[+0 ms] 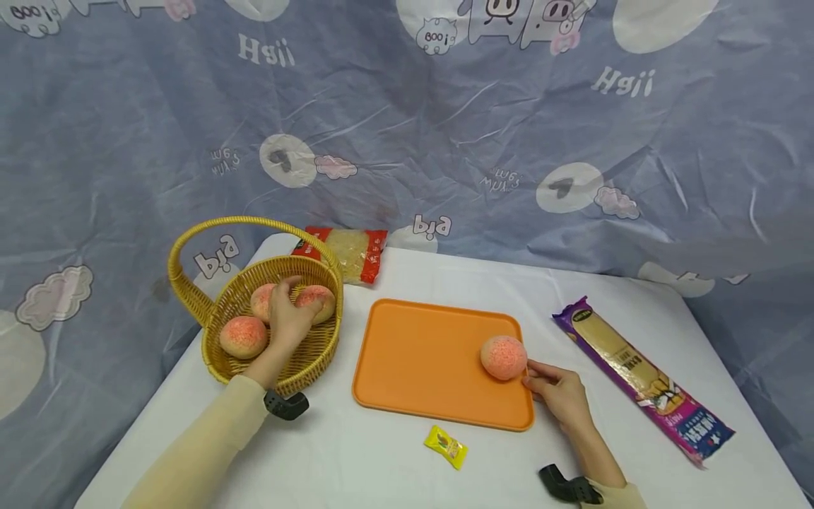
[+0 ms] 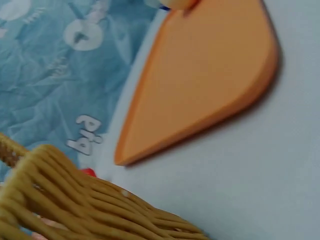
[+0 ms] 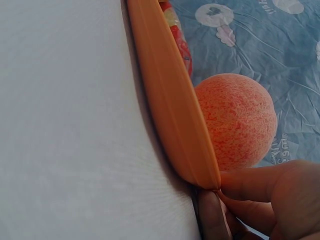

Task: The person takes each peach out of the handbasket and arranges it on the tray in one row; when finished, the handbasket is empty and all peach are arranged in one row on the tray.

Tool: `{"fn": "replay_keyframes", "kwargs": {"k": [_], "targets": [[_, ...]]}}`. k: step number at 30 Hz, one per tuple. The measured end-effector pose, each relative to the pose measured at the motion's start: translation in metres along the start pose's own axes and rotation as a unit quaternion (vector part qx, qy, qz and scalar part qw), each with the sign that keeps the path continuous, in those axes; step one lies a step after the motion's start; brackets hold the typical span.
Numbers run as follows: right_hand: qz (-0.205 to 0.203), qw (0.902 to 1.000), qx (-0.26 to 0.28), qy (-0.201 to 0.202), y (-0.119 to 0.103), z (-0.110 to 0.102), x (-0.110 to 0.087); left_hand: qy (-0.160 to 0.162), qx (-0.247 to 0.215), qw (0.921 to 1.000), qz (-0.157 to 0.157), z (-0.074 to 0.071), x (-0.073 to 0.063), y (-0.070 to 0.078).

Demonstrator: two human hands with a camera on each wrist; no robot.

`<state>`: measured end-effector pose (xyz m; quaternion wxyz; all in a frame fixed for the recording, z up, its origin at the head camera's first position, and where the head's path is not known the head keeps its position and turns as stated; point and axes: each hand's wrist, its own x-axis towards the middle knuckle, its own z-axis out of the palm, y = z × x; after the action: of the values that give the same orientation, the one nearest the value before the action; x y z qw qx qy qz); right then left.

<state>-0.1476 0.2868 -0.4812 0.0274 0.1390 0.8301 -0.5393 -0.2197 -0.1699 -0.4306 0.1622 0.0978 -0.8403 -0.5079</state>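
orange tray is pinched by the right hand; in the basket left of the tray, a peach is touched by the left hand, grip hard to tell; it should be cupped gently.

The left hand is inside the basket, at the rightmost peach of three; grip not clearly visible. The right hand holds the right edge of the tray, beside a fourth peach. A yellow sachet lies in front.
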Motion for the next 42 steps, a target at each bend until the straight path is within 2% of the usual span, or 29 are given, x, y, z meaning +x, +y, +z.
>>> {"fn": "replay_keyframes", "kwargs": {"k": [10, 18, 25, 30, 34, 37, 40, 42], "targets": [[0.0, 1.0, -0.004, 0.003, 0.002, -0.001, 0.0, -0.029, 0.048, 0.9981, -0.024, 0.009, 0.006, -0.005], [-0.002, 0.9999, -0.011, 0.004, 0.002, -0.004, 0.0, -0.058, 0.091, 0.9941, -0.008, 0.011, 0.004, -0.009], [-0.005, 0.9999, -0.012, 0.006, 0.001, -0.005, 0.0, -0.059, 0.109, 0.9922, -0.011, 0.012, 0.002, -0.006], [-0.003, 0.9999, -0.011, 0.004, 0.003, -0.006, -0.001, -0.055, 0.117, 0.9909, -0.037, 0.01, 0.001, -0.004], [-0.005, 1.0, -0.007, -0.002, 0.004, -0.005, -0.002, -0.056, 0.105, 0.9909, -0.064, 0.003, -0.002, -0.003], [-0.008, 0.9999, -0.008, -0.003, 0.004, -0.003, -0.002, -0.046, 0.078, 0.9932, -0.073, -0.003, -0.005, -0.001], [-0.008, 0.9999, -0.008, -0.003, 0.003, -0.003, -0.002, -0.014, 0.036, 0.9969, -0.069, -0.009, -0.012, 0.004], [-0.008, 0.9999, -0.007, -0.005, 0.003, -0.002, -0.002, 0.02, 0.0, 0.9981, -0.058, -0.014, -0.019, 0.009]]}}
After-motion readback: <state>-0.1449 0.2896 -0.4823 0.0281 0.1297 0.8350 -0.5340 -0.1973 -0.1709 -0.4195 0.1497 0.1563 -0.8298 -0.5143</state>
